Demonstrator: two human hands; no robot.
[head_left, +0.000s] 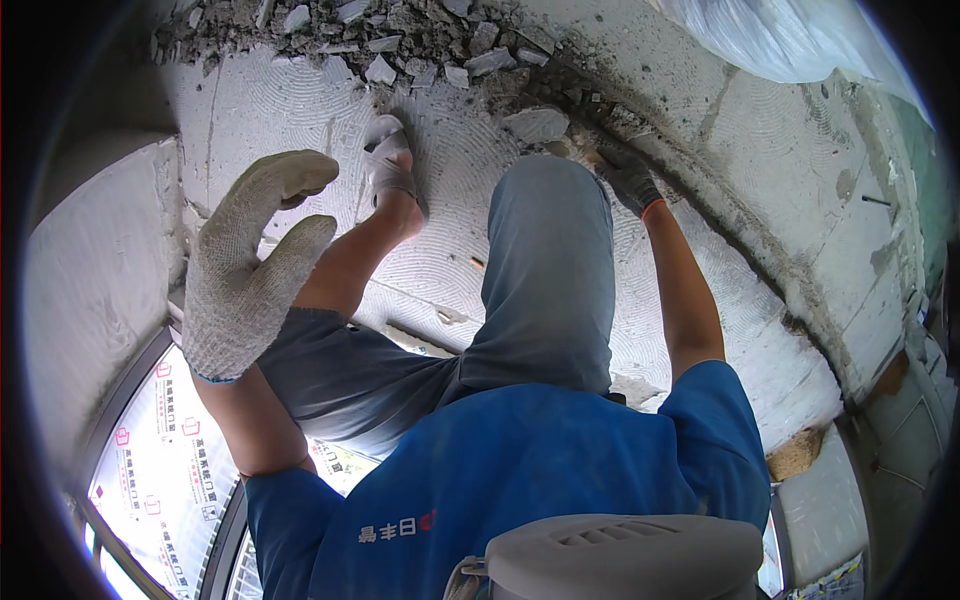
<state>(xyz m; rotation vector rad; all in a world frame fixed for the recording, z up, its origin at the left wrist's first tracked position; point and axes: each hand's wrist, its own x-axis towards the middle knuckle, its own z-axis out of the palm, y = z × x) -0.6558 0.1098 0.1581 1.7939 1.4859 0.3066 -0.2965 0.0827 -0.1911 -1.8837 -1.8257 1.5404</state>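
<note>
My left hand, in a pale knitted work glove, is raised at the left, its thumb apart from the curved fingers and nothing between them. Beyond my raised knee, my right hand, in a dark grey glove with an orange cuff, reaches down to the floor at the edge of a groove. Its fingertips are in shadow among rubble and partly behind the knee, so I cannot make out whether they grip anything. Just beside them lies a flat grey broken slab. Comb-like ridges cover the pale mortar floor around it.
A heap of broken tile and mortar rubble lies at the far side. The long groove runs down to the right. Clear plastic sheeting hangs at the far right. A pale low wall and a film-covered window stand at left.
</note>
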